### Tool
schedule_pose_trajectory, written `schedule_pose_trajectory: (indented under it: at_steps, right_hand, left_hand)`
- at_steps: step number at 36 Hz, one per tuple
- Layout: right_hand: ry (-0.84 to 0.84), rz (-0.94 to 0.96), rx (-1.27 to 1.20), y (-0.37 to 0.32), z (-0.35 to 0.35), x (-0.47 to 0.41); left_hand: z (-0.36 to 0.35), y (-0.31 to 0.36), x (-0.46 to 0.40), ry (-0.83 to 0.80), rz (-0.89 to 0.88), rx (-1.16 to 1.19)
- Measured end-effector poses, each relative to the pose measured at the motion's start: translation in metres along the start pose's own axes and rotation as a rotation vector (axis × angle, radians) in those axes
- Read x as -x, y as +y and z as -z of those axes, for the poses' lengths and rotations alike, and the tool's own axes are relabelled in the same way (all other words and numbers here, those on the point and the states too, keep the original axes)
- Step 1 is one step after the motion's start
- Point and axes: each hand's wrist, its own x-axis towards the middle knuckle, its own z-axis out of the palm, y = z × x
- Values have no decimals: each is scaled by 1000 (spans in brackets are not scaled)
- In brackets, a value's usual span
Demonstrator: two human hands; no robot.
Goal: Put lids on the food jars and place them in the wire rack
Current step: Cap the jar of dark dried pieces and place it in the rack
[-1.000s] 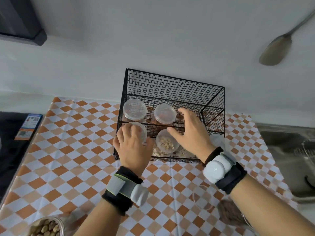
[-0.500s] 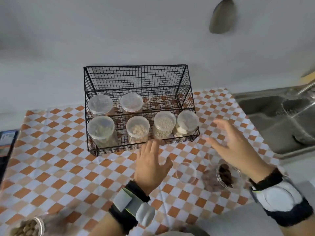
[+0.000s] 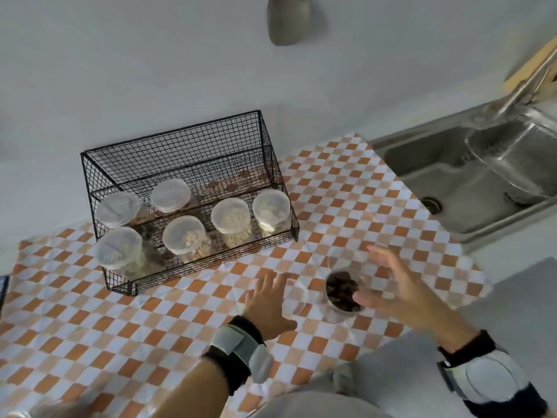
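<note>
A black wire rack (image 3: 193, 152) stands on the checkered cloth and holds several lidded clear jars (image 3: 230, 220). In front of it, to the right, an open jar of dark brown food (image 3: 342, 292) stands on the cloth. A clear lid (image 3: 297, 298) lies just left of that jar. My left hand (image 3: 266, 303) hovers with spread fingers beside the lid. My right hand (image 3: 394, 286) is open, fingers spread, over the right side of the open jar, holding nothing.
A steel sink (image 3: 470, 182) with a metal bowl (image 3: 518, 164) lies at the right past the cloth's edge (image 3: 473, 276). A spatula (image 3: 287, 19) hangs on the wall above. Bare checkered cloth (image 3: 90, 327) stretches to the left.
Both hands left the rack and came back toward the open jar at the front right. The view swung right, bringing the sink into sight.
</note>
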Motion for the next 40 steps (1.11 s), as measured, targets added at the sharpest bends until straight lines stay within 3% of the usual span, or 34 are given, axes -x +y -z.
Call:
schedule_pose_trajectory:
  at_steps: [11,22,31,40]
  right_hand:
    - [-121,77,-112,48,-38,-4]
    - [-52,170,-217,63,-61,-16]
    - [78,287,-214,59,-73,-25]
    - [113,281,-179,59,-76,-24]
  left_hand:
    - [-18,13,-20,-143,57,-115]
    - [-27,13,-28,43,128,-85]
    - [19,15,-19,235,194,362]
    - [70,41,0,297,146,821]
